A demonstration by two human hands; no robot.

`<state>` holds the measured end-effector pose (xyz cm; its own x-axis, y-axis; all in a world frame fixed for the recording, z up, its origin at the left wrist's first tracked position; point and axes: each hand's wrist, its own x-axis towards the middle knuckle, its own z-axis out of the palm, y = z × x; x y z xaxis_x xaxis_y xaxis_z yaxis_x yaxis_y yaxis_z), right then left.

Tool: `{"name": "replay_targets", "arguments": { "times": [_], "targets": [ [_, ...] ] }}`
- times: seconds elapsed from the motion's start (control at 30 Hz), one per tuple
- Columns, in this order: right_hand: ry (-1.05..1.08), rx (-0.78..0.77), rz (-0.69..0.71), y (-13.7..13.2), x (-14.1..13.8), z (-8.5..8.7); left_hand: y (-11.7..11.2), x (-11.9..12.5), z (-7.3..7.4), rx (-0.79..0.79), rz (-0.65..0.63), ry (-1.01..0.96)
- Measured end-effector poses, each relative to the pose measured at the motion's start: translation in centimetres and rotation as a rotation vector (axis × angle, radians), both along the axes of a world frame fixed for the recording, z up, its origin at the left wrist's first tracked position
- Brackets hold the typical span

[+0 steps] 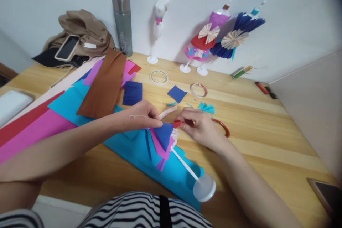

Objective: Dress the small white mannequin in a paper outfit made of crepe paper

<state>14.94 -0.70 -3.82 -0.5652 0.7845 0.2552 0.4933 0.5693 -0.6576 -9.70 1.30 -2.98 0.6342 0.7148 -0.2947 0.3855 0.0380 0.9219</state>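
My left hand is closed in a tight pinch, thumb and fingertips pressing a dark blue paper panel against the waist of the small white mannequin. The mannequin lies tilted above the cyan sheet, its round base pointing toward me. My right hand, just beside the waist on the other side, has its fingers curled shut on a short red strip which meets the blue panel at the waist; I cannot tell whether it is tape or paper. Magenta panels hang below the blue one. I judge I am fastening the skirt layers at the waist, so the next move calls for a steady pinch while the red strip goes on flat. A red ring lies just behind the mannequin by my right wrist, and two blue paper squares and a clear tape roll lie beyond it. Three more mannequins, two dressed, stand well behind it at the wall.
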Motion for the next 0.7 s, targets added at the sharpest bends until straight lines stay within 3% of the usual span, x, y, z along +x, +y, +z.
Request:
{"name": "replay_targets", "arguments": {
  "times": [0.1, 0.27, 0.33, 0.43, 0.5, 0.6, 0.7],
  "targets": [
    [0.009, -0.045, -0.103, 0.0, -0.2, -0.7, -1.0, 0.3, 0.3, -0.011, -0.025, 0.034],
    [0.018, -0.117, -0.157, -0.1, -0.4, -1.4, -1.9, 1.0, 0.1, 0.017, 0.058, 0.173],
    [0.039, -0.072, -0.182, -0.3, -0.5, -1.2, -1.9, 1.1, -0.2, 0.057, 0.056, 0.217],
    [0.113, 0.123, -0.203, -1.0, -0.4, 0.0, -1.7, 1.2, -0.5, 0.079, 0.025, 0.247],
    [0.132, 0.241, -0.087, -1.6, -0.4, 1.0, -1.5, 1.2, -0.6, 0.091, 0.005, 0.247],
    [-0.005, 0.319, 0.22, -2.6, -0.7, 1.9, -1.5, 1.4, -0.5, 0.099, 0.006, 0.224],
    [-0.172, 0.396, 0.301, -3.5, -1.4, 1.9, -1.4, 1.5, -0.3, 0.052, 0.04, 0.178]
  ]
}}
